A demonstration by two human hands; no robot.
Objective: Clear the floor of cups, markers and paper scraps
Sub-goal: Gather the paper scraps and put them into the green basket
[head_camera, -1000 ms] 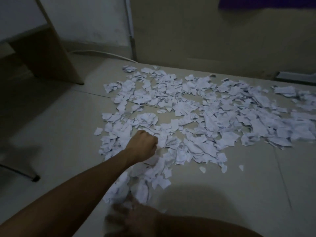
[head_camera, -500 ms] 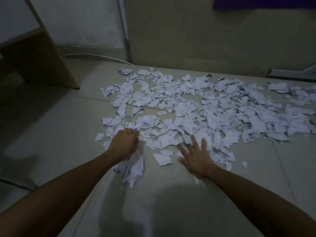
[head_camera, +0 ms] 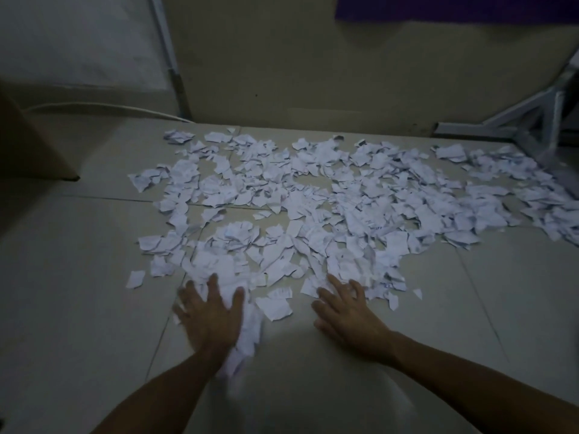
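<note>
Paper scraps (head_camera: 329,198) white, matt, torn; floor (head_camera: 517,308) smooth tile, faint sheen.

The floor (head_camera: 78,308) is pale tile with thin grout lines crossing it, dim in the low light. A broad spread of torn white paper scraps (head_camera: 344,198) lies on it, thickest through the middle and trailing off to the far right. A few loose pieces sit apart at the near left edge of the spread. Both hands rest flat on the tile at the near edge: the left hand (head_camera: 210,314) lies over a small heap of scraps, and the right hand (head_camera: 347,311) has its fingertips touching the pile. A white cable (head_camera: 103,106) runs along the far left floor, beside the wall.
</note>
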